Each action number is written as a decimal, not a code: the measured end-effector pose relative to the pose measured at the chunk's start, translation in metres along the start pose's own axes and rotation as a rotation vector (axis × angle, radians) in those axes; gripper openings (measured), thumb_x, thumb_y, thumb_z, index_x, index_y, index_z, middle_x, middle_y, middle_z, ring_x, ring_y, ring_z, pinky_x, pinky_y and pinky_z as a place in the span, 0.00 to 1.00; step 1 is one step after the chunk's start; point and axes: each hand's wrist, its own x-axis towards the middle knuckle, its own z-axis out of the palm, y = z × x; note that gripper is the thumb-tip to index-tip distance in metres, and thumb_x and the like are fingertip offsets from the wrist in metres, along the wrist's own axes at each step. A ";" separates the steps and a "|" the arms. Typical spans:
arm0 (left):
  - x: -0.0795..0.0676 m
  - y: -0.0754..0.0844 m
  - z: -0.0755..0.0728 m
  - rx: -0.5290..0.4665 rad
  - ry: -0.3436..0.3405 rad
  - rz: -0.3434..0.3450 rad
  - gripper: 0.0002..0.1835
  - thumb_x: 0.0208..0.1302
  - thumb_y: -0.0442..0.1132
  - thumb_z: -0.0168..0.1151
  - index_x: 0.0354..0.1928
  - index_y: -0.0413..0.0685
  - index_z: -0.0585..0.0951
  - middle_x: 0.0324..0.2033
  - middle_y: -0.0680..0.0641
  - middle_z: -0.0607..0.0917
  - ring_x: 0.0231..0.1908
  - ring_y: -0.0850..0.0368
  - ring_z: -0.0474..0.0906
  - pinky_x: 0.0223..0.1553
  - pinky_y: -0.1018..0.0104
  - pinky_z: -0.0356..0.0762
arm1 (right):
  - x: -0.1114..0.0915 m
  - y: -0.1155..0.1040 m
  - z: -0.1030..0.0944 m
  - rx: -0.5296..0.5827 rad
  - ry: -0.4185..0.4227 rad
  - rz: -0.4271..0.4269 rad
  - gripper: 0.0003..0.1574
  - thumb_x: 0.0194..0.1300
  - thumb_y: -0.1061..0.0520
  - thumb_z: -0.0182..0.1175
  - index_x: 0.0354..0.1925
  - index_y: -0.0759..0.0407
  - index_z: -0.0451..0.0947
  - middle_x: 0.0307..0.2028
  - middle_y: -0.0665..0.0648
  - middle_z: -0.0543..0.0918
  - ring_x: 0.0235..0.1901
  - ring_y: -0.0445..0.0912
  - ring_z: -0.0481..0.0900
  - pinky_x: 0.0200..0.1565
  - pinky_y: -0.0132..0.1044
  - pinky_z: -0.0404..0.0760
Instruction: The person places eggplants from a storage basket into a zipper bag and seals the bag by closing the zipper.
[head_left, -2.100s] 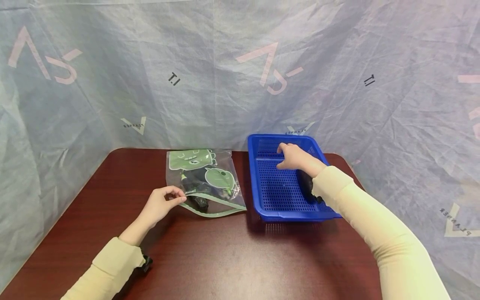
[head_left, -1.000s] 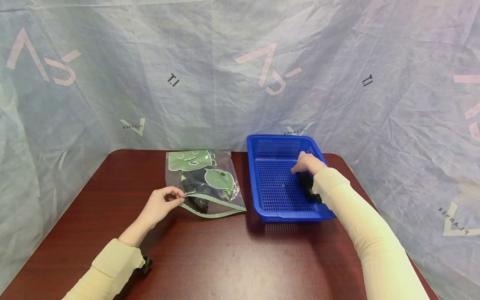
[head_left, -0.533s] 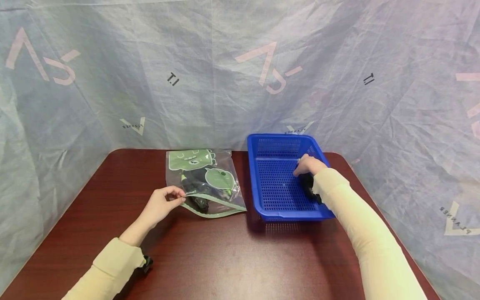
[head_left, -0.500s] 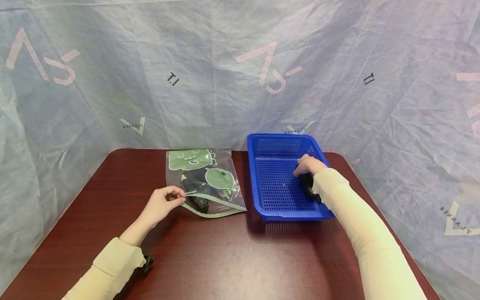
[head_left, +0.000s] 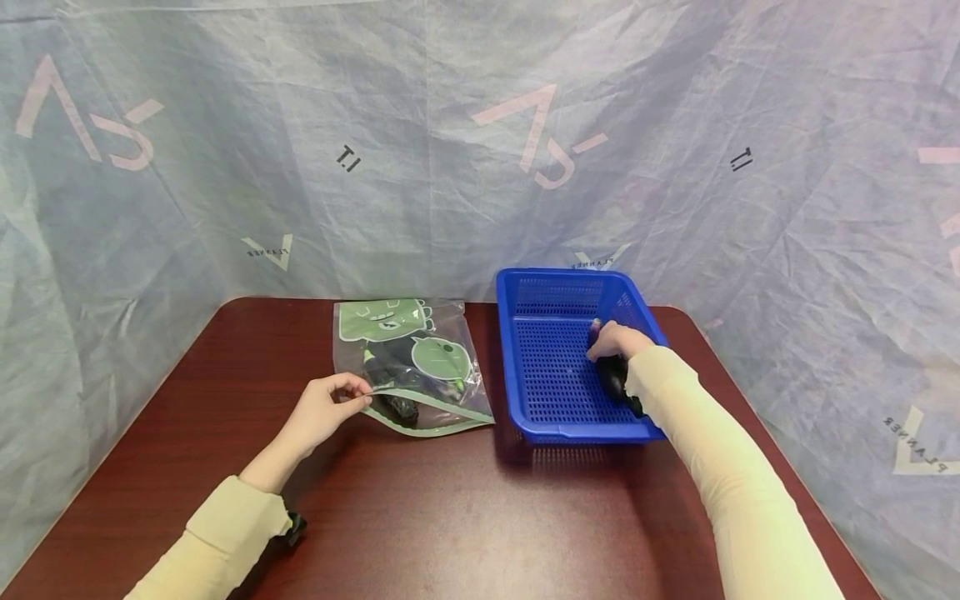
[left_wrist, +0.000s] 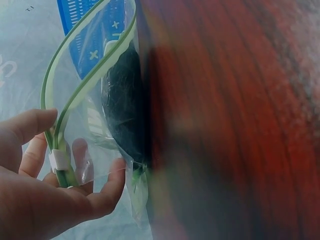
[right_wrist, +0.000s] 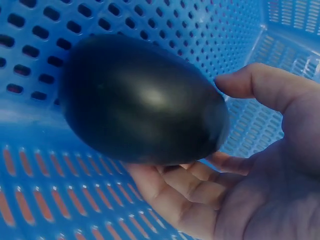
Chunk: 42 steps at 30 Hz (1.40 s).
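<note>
My left hand (head_left: pixel 326 408) pinches the left end of the green zip edge of a clear zip bag (head_left: pixel 480 392), whose mouth gapes toward me. A white slider (left_wrist: pixel 59 161) sits between the fingers in the left wrist view. Dark vegetables with green ends lie inside the bag, one dark eggplant (left_wrist: pixel 125 100) showing through the plastic. My right hand (head_left: pixel 624 340) is down in the blue basket (head_left: pixel 507 358), gripping a dark, glossy eggplant (right_wrist: pixel 145 100). Its thumb is at one end and the fingers curl underneath. A purple end with a pale green tip shows beyond the hand.
The basket stands at the back right of the reddish-brown table (head_left: pixel 450 517), just right of the bag. A grey printed cloth (head_left: pixel 420 167) hangs behind and along both sides. Small black wrist devices ride on the cuffs.
My right hand has moved from above the basket's middle down to its right side and closed round the eggplant, drawing slightly nearer me. The left hand and bag stay put.
</note>
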 end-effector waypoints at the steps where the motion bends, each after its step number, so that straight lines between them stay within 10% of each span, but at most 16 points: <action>1: 0.000 0.000 0.000 0.001 0.000 0.000 0.06 0.56 0.31 0.66 0.36 0.39 0.82 0.30 0.44 0.80 0.29 0.56 0.75 0.29 0.70 0.74 | 0.001 0.001 0.001 0.011 -0.003 0.000 0.51 0.54 0.49 0.64 0.59 0.80 0.51 0.55 0.76 0.64 0.47 0.63 0.74 0.45 0.49 0.78; 11: 0.001 -0.001 0.001 -0.001 0.007 0.003 0.06 0.55 0.30 0.67 0.36 0.38 0.82 0.29 0.44 0.80 0.28 0.57 0.75 0.29 0.70 0.74 | -0.006 -0.001 0.005 0.007 0.001 -0.013 0.58 0.59 0.48 0.60 0.67 0.78 0.36 0.63 0.79 0.55 0.57 0.66 0.67 0.54 0.54 0.73; 31: 0.000 0.001 0.000 -0.013 0.009 -0.001 0.05 0.56 0.30 0.67 0.35 0.40 0.82 0.29 0.45 0.80 0.28 0.57 0.75 0.29 0.70 0.74 | -0.012 -0.009 0.003 0.092 -0.005 -0.025 0.51 0.60 0.51 0.61 0.66 0.74 0.43 0.60 0.75 0.63 0.53 0.65 0.72 0.51 0.54 0.75; 42: -0.001 0.001 0.000 0.001 0.010 0.009 0.05 0.56 0.30 0.66 0.35 0.40 0.82 0.29 0.45 0.80 0.28 0.57 0.75 0.29 0.70 0.73 | -0.025 -0.021 -0.012 0.094 -0.035 -0.052 0.55 0.61 0.50 0.59 0.69 0.70 0.37 0.63 0.76 0.58 0.54 0.67 0.70 0.36 0.52 0.81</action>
